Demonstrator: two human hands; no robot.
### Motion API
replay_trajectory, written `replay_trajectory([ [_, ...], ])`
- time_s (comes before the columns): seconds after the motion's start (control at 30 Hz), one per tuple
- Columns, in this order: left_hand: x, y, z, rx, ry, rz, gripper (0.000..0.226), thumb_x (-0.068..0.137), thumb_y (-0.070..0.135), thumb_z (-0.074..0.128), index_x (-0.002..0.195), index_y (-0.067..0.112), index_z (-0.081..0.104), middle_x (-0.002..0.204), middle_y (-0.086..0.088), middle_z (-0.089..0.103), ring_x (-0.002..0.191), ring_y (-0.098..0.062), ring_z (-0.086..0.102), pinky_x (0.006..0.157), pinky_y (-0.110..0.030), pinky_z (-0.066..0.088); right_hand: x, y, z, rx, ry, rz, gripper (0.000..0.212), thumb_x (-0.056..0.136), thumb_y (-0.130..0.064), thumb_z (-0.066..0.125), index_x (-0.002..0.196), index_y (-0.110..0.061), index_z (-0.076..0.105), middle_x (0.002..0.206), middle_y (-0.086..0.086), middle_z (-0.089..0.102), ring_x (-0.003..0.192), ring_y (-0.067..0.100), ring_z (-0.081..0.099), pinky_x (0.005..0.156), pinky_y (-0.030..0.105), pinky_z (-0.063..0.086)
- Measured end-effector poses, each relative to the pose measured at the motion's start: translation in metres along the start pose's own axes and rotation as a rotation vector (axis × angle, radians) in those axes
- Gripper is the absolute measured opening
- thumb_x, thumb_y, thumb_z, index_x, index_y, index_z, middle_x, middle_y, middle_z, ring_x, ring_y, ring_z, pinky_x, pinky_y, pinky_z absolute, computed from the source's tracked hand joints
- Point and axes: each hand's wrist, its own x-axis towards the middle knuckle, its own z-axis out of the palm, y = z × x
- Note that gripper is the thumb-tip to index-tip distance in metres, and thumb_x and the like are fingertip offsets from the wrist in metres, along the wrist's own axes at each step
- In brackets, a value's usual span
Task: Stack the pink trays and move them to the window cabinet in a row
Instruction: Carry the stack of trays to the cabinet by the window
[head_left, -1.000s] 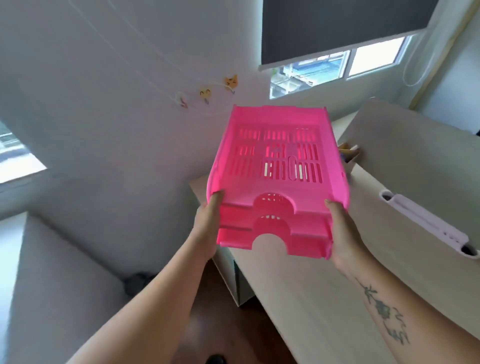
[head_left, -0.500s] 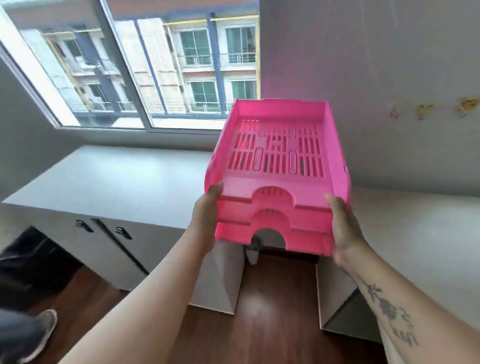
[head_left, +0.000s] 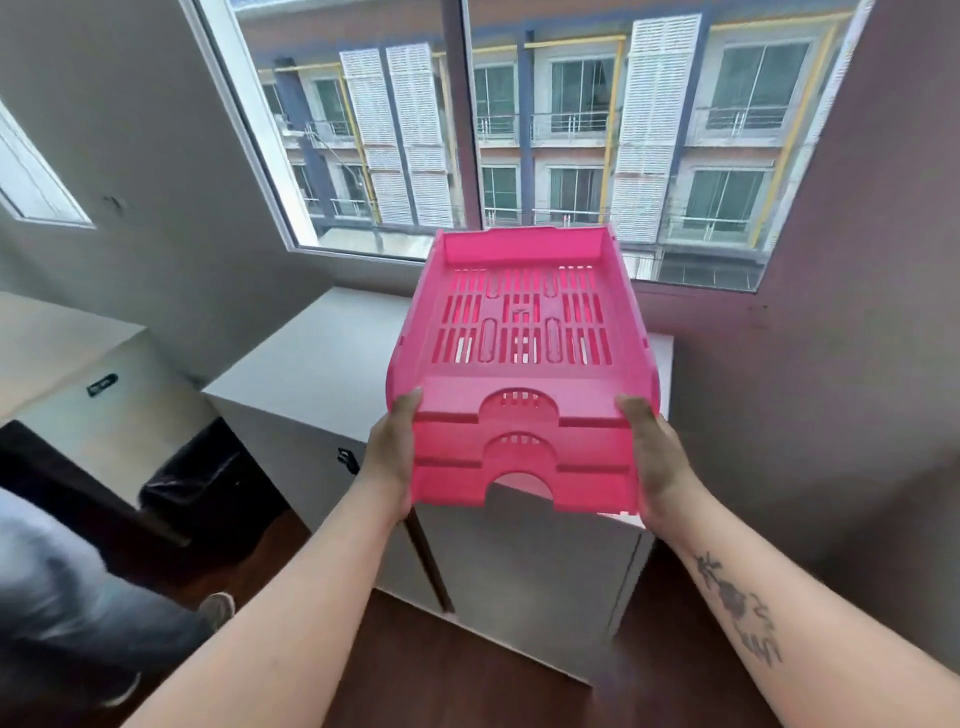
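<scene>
the pink trays (head_left: 522, 364) are nested into one stack of three and held in the air, tilted a little with the open front toward the person, above the near end of the window cabinet (head_left: 332, 358). the left hand (head_left: 390, 457) clamps the left front corner and the right hand (head_left: 655, 457) the right front corner, thumbs up along the side walls, fingers hidden underneath. stacking looks done; the carry is the step in hand. the cabinet's top surface under the window looks bare. next move, as i judge it: lower the stack flat onto that surface, then set the trays out side by side in a row.
</scene>
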Motion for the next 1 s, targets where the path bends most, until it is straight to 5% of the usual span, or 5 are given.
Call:
replay_trajectory([
  [0.33, 0.097, 0.004, -0.078, -0.005, 0.094, -0.116, 0.055, 0.077, 0.065, 0.051, 0.111, 0.024, 0.066, 0.096, -0.011, 0.076, 0.090, -0.035, 0.071, 0.076, -0.058, 0.056, 0.084, 0.033, 0.085, -0.080, 0.082, 0.081, 0.046, 0.083, -0.049, 0.056, 0.120, -0.021, 0.061, 0.104, 0.016, 0.074, 0.086, 0.036, 0.073, 0.074, 0.053, 0.059],
  [0.57, 0.136, 0.004, -0.086, 0.043, 0.104, -0.113, 0.057, 0.074, 0.067, 0.051, 0.112, 0.027, 0.064, 0.103, -0.012, 0.073, 0.098, -0.035, 0.067, 0.084, -0.057, 0.054, 0.114, 0.041, 0.104, -0.157, 0.093, 0.069, 0.065, 0.079, -0.056, 0.057, 0.133, -0.020, 0.053, 0.114, 0.015, 0.070, 0.104, 0.038, 0.065, 0.095, 0.059, 0.047],
  [0.7, 0.148, 0.019, -0.090, 0.128, 0.123, -0.081, 0.049, 0.081, 0.061, 0.048, 0.113, 0.026, 0.062, 0.102, -0.010, 0.072, 0.095, -0.030, 0.068, 0.078, -0.051, 0.058, 0.128, 0.027, 0.112, -0.286, 0.032, 0.036, 0.044, 0.094, -0.043, 0.051, 0.132, -0.021, 0.053, 0.113, 0.012, 0.070, 0.099, 0.030, 0.067, 0.092, 0.053, 0.051],
  [0.83, 0.154, 0.038, -0.099, 0.236, 0.187, 0.073, 0.021, 0.083, 0.049, 0.053, 0.102, 0.044, 0.060, 0.099, 0.000, 0.071, 0.091, -0.019, 0.068, 0.060, -0.030, 0.056, 0.129, 0.005, 0.119, -0.445, -0.041, -0.182, 0.044, 0.083, -0.052, 0.062, 0.123, -0.036, 0.056, 0.111, -0.005, 0.071, 0.098, 0.014, 0.069, 0.081, 0.039, 0.055],
  [1.0, 0.168, 0.066, -0.097, 0.437, 0.229, 0.213, 0.021, 0.093, 0.035, 0.047, 0.085, 0.033, 0.067, 0.092, -0.010, 0.071, 0.077, -0.020, 0.065, 0.065, -0.042, 0.059, 0.157, -0.036, 0.133, -0.581, 0.070, -0.245, 0.026, 0.094, -0.018, 0.047, 0.114, -0.023, 0.062, 0.096, -0.004, 0.073, 0.080, 0.013, 0.071, 0.062, 0.031, 0.057],
])
